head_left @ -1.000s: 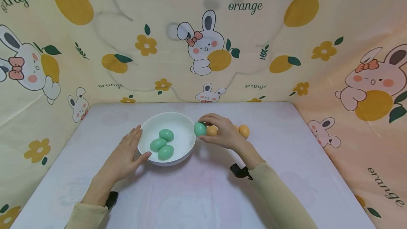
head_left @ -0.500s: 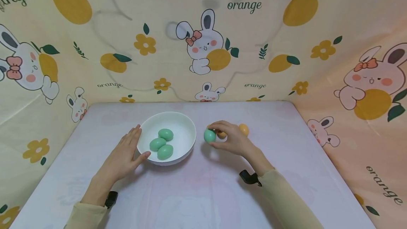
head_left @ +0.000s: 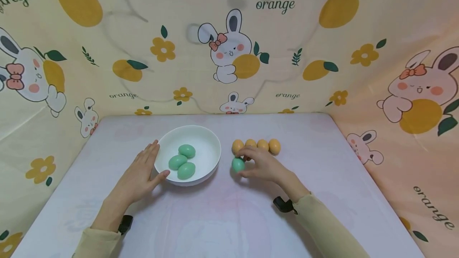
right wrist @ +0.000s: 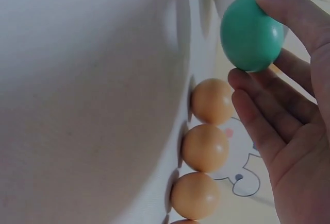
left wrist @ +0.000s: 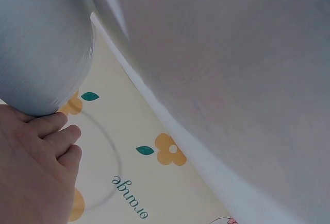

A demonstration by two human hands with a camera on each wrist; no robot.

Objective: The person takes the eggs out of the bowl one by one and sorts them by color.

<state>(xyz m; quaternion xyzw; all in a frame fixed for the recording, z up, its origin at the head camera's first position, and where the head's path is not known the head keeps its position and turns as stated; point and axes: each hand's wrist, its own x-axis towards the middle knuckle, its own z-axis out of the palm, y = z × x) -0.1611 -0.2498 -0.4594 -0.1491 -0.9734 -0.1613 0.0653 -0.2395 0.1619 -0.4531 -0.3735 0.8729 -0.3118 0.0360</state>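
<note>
Between thumb and fingertips, my right hand (head_left: pixel 263 164) pinches a green egg (head_left: pixel 238 165), just in front of the row of orange eggs (head_left: pixel 263 145). The right wrist view shows this green egg (right wrist: pixel 252 34) held above the white table surface, the thumb on one side and fingers on the other. A white bowl (head_left: pixel 208 140) stands left of it with three green eggs (head_left: pixel 186 171) inside. Against the bowl's left outer side rests my left hand (head_left: pixel 138 176), fingers extended and thumb by the front rim. In the left wrist view its fingers (left wrist: pixel 49 125) touch the bowl's outer wall (left wrist: pixel 44 44).
The orange eggs lie side by side to the right of the bowl, partly overlapped by my right hand in the head view. A white table (head_left: pixel 201 226) carries everything. Patterned cloth (head_left: pixel 172 79) with rabbits and oranges rises behind and along both sides.
My right hand has moved right and toward the front with the green egg, from beside the bowl's rim to before the orange eggs, which now show more fully. My left hand stays at the bowl.
</note>
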